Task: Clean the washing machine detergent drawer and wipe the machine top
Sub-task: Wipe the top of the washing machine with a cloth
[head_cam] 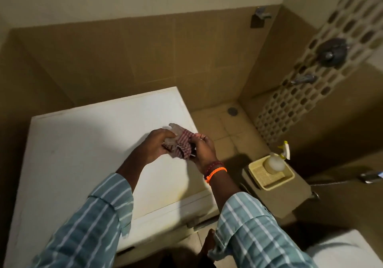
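Across the left half of the view, from nine o'clock to centre, lies the white washing machine top (87, 143), its lid seam running near the front edge. Above its right part, just right of centre, the left hand (156, 143) curls its fingers around a translucent detergent drawer piece (175, 129), whose pale end sticks out toward twelve o'clock. Pressed against that piece is a red-and-white checked cloth (185, 143), bunched between both hands. At the cloth's three o'clock side the right hand (204, 147) pinches the fabric with bent fingers; red and orange bracelets (215, 170) circle its wrist. Striped teal sleeves (93, 222) cover both forearms toward six o'clock. Farther toward three o'clock, a yellow tray (288, 177) sits on a ledge, holding a spray bottle (274, 163) with a yellow nozzle. At two o'clock, metal taps (304, 79) project from the tiled wall.
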